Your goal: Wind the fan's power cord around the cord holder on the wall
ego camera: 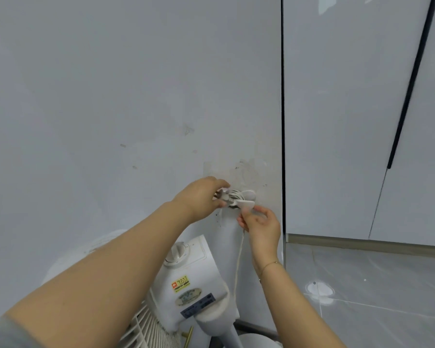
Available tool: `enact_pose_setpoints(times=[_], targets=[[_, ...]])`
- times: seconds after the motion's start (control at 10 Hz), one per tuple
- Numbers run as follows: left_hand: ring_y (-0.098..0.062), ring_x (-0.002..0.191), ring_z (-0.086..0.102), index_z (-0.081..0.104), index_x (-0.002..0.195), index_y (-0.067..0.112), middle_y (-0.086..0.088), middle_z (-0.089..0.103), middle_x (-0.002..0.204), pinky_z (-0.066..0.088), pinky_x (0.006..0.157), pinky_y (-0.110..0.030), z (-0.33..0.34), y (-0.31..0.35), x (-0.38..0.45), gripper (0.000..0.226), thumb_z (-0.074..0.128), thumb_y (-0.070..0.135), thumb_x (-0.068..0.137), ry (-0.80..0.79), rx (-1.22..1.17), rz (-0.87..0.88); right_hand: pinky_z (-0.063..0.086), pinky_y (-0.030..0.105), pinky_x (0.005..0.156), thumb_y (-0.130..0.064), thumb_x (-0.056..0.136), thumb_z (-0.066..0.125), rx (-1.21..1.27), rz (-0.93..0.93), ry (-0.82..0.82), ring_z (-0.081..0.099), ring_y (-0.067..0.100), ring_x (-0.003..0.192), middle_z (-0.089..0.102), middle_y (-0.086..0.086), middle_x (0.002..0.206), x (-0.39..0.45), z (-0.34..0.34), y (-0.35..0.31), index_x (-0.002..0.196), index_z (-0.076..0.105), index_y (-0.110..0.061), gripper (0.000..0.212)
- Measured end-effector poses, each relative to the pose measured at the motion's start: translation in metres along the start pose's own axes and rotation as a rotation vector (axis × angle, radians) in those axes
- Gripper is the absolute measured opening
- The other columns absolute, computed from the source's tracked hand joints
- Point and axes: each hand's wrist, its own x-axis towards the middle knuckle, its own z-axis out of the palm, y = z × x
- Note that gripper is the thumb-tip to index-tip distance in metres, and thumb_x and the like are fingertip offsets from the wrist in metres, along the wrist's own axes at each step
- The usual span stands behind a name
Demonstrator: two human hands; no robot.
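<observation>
A white cord holder (248,195) is fixed low on the grey wall, with several turns of the fan's white power cord (238,262) wound round it. The cord runs down from the holder to the white fan (189,280) standing below. My left hand (201,197) grips the plug end of the cord at the holder's left side; the plug's prongs show by my fingers. My right hand (260,223) is just under the holder and pinches its white flap (246,204) between thumb and fingers.
A black vertical gap (283,116) separates the wall from glossy white cabinet doors (337,121) on the right. Grey tiled floor (374,285) lies below them, with a white round patch (320,290). The fan's grille (148,332) sits at bottom centre.
</observation>
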Motion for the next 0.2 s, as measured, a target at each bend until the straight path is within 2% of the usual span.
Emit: enact_pose_setpoints(times=[0.1, 0.2], targets=[[-0.020, 0.118, 0.053, 0.052, 0.131, 0.023, -0.001, 0.053, 0.130, 0.040, 0.098, -0.029, -0.010, 0.005, -0.023, 0.040, 0.055, 0.028, 0.091, 0.018, 0.002, -0.019, 0.055, 0.031, 0.076, -0.013, 0.086, 0.067, -0.088, 0.001, -0.012, 0.066, 0.022, 0.074, 0.070, 0.009, 0.080, -0.027, -0.011, -0.005, 0.108, 0.054, -0.015, 0.026], [-0.016, 0.117, 0.054, 0.058, 0.124, 0.026, 0.003, 0.057, 0.128, 0.043, 0.097, -0.030, -0.028, 0.016, -0.059, 0.035, 0.053, 0.030, 0.090, 0.085, 0.001, -0.034, 0.057, 0.037, 0.081, -0.016, 0.086, 0.067, -0.317, -0.083, -0.071, 0.065, 0.019, 0.076, 0.068, 0.005, 0.082, -0.057, -0.020, -0.030, 0.094, 0.064, -0.013, 0.010]])
